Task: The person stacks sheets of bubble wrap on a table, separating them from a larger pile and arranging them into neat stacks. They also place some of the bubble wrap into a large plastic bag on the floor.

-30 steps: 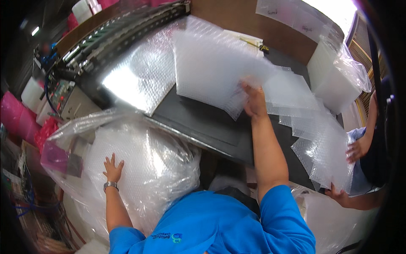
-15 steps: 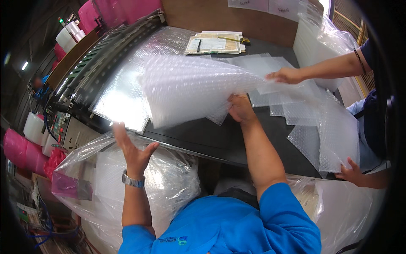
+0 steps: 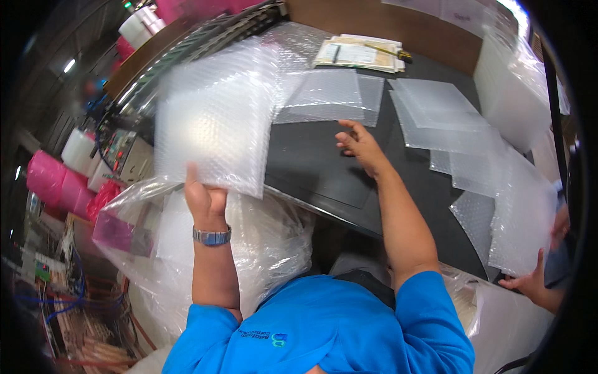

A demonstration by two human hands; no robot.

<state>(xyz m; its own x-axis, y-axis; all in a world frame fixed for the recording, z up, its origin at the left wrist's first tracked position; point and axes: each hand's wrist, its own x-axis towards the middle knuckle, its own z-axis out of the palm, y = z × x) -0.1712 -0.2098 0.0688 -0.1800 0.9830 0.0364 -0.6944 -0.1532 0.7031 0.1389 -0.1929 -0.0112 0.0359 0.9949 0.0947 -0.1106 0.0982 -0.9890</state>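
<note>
A bubble-wrap stack is gripped at its lower edge by the left hand, raised above an open clear bag; the right hand is held open and empty over the table.

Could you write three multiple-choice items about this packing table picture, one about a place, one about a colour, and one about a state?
1. Where is the stack of papers?
A. at the far edge of the black table
B. inside the clear plastic bag
C. under the left hand

2. What colour are the rolls at the left side?
A. green
B. pink
C. yellow

3. What is the state of the right hand?
A. closed on a pen
B. gripping a box
C. open and empty above the table

Answers:
1. A, since the papers lie by the brown board at the far side of the table.
2. B, since the rolls are clearly pink.
3. C, since its fingers are spread and hold nothing, while the left hand holds up the bubble-wrap sheet.
</note>
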